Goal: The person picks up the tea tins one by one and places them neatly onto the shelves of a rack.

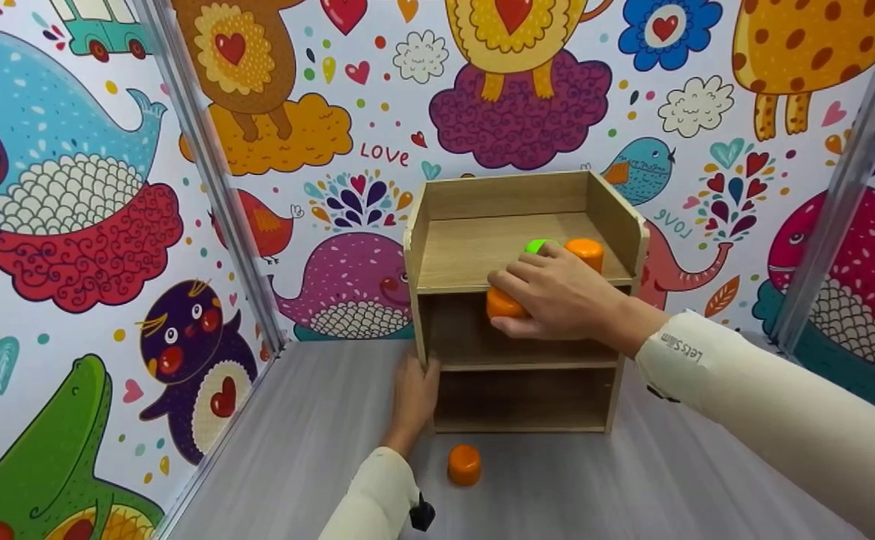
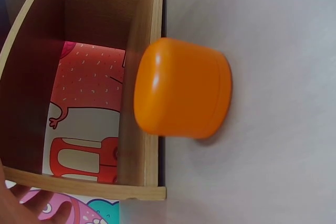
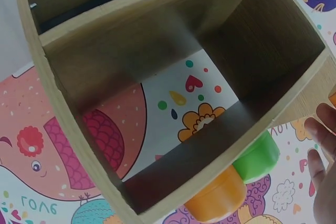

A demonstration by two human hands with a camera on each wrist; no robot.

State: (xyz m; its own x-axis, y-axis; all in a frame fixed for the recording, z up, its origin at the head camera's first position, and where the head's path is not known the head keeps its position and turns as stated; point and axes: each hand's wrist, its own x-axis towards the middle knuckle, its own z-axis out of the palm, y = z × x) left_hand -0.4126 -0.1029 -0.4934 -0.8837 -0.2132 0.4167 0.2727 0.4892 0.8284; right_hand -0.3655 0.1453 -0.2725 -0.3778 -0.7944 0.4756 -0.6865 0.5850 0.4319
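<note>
Before me, a grey table [image 1: 317, 427] carries a wooden shelf unit [image 1: 475, 251] and an orange cap [image 1: 464, 466]. The unit's top holds a green cap [image 1: 536, 246] and a second orange cap [image 1: 586, 253].

a booth-like space: cartoon-printed walls [image 1: 400, 105], metal corner posts [image 1: 209, 172], grey tabletop [image 1: 317, 412].

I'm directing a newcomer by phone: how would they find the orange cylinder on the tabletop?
Find the light-brown wooden shelf unit on the grey tabletop. Just in front of its base, left of centre in the head view, stands the glossy orange cylinder. Unlike the upper orange cylinder and the held orange cylinder in the right hand, it stands on the tabletop.
</note>
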